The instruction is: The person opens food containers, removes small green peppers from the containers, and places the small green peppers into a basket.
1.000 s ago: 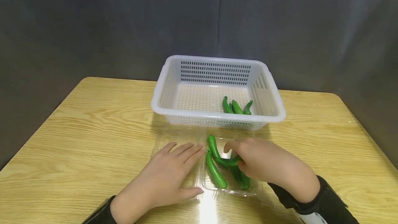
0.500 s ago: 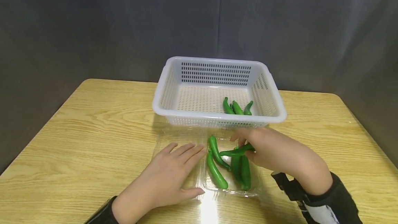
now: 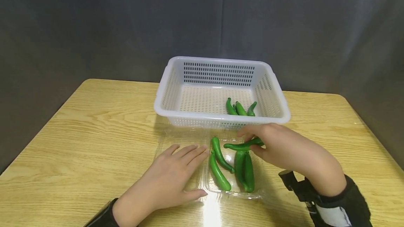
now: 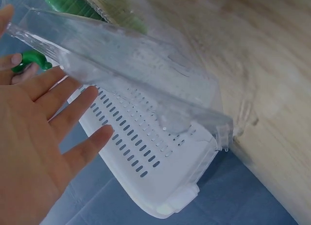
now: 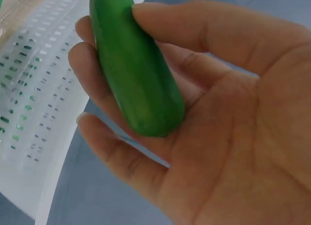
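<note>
My right hand pinches a green chili pepper between thumb and fingers, above the far part of a clear plastic clamshell box. In the right wrist view the blunt end of this pepper lies toward the palm. Two peppers rest at the left of the box's tray, and two more lie side by side at its right. My left hand is spread with straight fingers over the box's open lid. Seen from the left wrist, the lid tilts up by the fingertips.
A white perforated basket stands just behind the box, with several green peppers in its right front corner. Both stand on a wood-grain table. A dark curtain hangs behind the table.
My right hand has lifted the pepper off the others and moved right and slightly away, exposing the pair on the right. The left hand stays in place.
</note>
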A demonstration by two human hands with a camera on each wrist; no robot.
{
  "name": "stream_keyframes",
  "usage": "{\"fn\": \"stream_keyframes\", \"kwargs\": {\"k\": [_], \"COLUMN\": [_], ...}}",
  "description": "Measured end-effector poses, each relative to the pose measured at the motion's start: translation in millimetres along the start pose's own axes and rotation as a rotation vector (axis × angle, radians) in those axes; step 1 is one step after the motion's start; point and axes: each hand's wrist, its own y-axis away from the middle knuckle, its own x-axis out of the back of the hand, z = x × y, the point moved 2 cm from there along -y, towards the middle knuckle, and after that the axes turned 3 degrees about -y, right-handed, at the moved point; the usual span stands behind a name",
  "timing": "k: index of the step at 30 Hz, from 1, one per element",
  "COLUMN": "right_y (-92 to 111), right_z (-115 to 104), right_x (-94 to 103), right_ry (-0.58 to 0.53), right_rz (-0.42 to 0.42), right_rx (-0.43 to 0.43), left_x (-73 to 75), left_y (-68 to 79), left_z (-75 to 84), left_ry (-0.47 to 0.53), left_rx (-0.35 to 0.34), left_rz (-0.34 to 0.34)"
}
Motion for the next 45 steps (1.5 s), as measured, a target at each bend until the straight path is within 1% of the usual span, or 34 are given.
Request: {"fn": "stream_keyframes", "kwargs": {"k": [7, 11, 16, 19, 23, 25, 32, 39, 45], "right_y": [3.1, 3.0, 1.5, 0.1, -2.5, -3.7, -6.9, -9.5, -11.1], "right_z": [5.9, 6.6, 6.1, 7.3, 8.8, 9.2, 10.5, 11.9, 17.3], "right_x": [3.7, 4.4, 7.0, 9.2, 10.6, 11.2, 11.4, 11.5, 12.3], "right_ry": [0.023, 0.031, 0.044, 0.031, 0.001, -0.001, 0.045, 0.072, 0.077], "right_rz": [0.024, 0.050, 0.095, 0.120, 0.151, 0.172, 0.252, 0.283, 0.299], "right_rx": [-0.052, -0.054, -0.083, -0.099, -0.098, -0.085, -0.038, -0.037, -0.065], "left_x": [-2.1, -3.3, -3.6, -3.8, -4.1, -4.1, -3.5, -3.1, -3.4], "left_y": [1.7, 2.5, 3.4, 3.4, 3.6, 3.6, 3.6, 3.7, 3.6], "left_z": [0.9, 0.5, 0.8, 1.1, 0.8, 0.7, 0.1, 0.5, 0.7], "left_ry": [0.008, 0.007, -0.001, -0.004, 0.002, 0.008, 0.001, -0.002, 0.000], "left_rx": [0.014, 0.018, 0.012, 0.008, 0.003, 0.001, -0.008, -0.005, -0.005], "left_rz": [0.015, 0.025, 0.031, 0.041, 0.046, 0.044, 0.046, 0.042, 0.041]}}
